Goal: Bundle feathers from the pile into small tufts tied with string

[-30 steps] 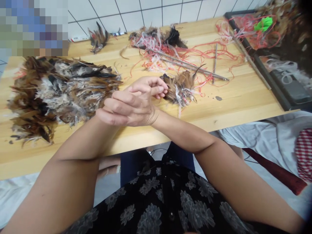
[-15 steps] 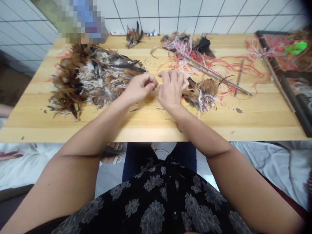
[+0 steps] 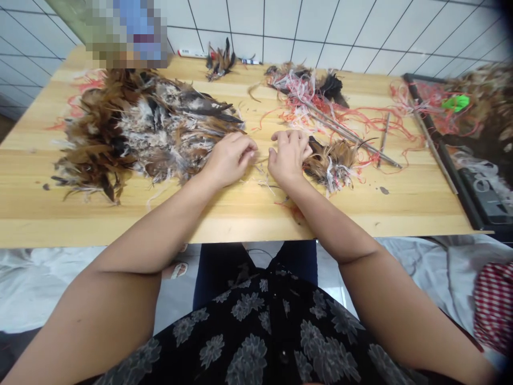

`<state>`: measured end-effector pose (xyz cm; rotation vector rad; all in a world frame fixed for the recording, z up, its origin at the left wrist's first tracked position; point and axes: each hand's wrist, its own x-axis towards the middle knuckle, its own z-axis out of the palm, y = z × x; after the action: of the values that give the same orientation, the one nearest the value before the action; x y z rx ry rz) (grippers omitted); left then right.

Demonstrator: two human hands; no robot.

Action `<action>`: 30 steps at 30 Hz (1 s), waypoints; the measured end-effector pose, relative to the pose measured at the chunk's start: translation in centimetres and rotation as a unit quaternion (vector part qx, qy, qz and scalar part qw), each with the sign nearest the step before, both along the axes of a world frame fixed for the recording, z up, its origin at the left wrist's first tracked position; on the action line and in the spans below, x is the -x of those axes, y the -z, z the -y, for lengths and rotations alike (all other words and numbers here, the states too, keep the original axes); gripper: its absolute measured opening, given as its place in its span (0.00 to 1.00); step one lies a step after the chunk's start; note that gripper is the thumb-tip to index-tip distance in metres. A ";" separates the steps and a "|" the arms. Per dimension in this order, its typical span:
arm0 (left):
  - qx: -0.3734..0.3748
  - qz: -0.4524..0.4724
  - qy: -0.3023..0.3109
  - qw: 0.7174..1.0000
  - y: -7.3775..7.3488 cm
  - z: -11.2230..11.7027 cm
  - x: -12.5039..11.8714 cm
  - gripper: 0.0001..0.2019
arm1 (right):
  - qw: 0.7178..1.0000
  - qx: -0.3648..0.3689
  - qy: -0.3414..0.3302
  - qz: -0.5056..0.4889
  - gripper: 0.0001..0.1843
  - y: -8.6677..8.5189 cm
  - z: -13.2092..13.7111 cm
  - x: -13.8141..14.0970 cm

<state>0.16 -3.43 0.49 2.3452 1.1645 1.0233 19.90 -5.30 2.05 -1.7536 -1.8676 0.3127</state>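
My left hand (image 3: 230, 158) and my right hand (image 3: 287, 155) rest side by side on the wooden table (image 3: 240, 214), both with fingers curled in a pinch. A thin pale strand (image 3: 262, 159) runs between them. The right hand's fingers touch a small brown feather bundle (image 3: 332, 160) tied with white and red strips. A large heap of brown, black and white feathers (image 3: 136, 125) lies just left of my left hand.
A tangle of red and white strings with thin sticks (image 3: 332, 115) lies at the back. A small dark feather tuft (image 3: 219, 63) sits by the tiled wall. A dark tray (image 3: 460, 160) with feathers and a green scrap (image 3: 457, 101) stands at right.
The hands, clasped together a second ago, have come apart and lowered onto the table beside the small bundle. The camera view has shifted.
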 end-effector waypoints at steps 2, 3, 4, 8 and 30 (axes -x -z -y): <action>0.015 0.016 -0.023 0.999 -0.1 -0.2 0.5 0.05 | 1.000 0.002 0.001 -0.003 0.19 -0.1 0.0 0.1; 0.021 0.018 -0.032 0.999 -0.1 -0.3 0.7 0.04 | 1.000 0.014 0.004 0.004 0.20 -0.3 0.1 0.1; 0.023 0.014 -0.037 0.999 -0.1 -0.4 0.8 0.04 | 0.999 0.030 0.009 0.012 0.21 -0.6 0.2 0.2; 0.015 -0.036 -0.029 0.999 0.1 -0.3 0.6 0.03 | 0.995 0.085 0.044 0.039 0.23 -1.2 0.1 0.2; -0.045 -0.072 -0.086 0.993 2.8 -1.0 0.0 0.06 | 0.971 -0.121 -0.064 -0.197 0.19 7.3 -6.1 -2.0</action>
<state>0.17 -2.47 -2.29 2.4572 1.4246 0.9961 21.86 0.76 -5.29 -1.3019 -1.6537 0.4279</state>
